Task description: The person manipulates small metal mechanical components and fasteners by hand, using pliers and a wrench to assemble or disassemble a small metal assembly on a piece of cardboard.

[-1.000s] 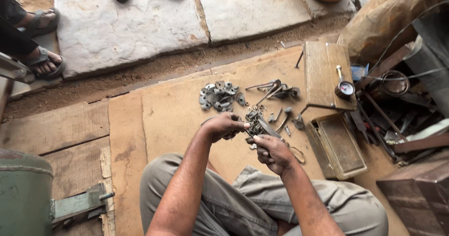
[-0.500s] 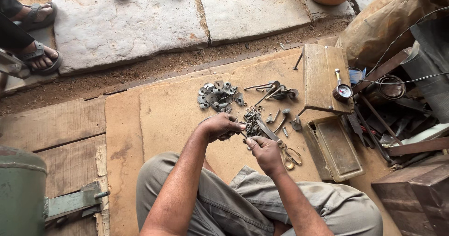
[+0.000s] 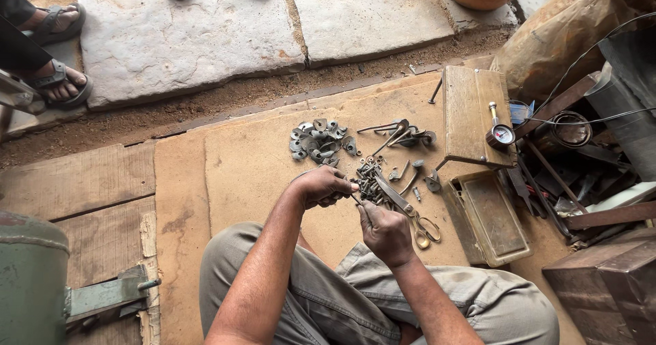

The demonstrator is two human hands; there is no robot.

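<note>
Both forearms stretched forward from bent knees, converging ahead of the lap. Left hand (image 3: 322, 186) curled palm-down, knuckles up, fingers tucked under in a pinch. Right hand (image 3: 385, 232) just beside it, slightly lower, back facing up, fingers closed, thumb pointing toward the left.

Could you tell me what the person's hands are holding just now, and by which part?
Both hands, left and right, pinch a small dark metal piece between them, one at each end. What the piece is cannot be told.
</note>
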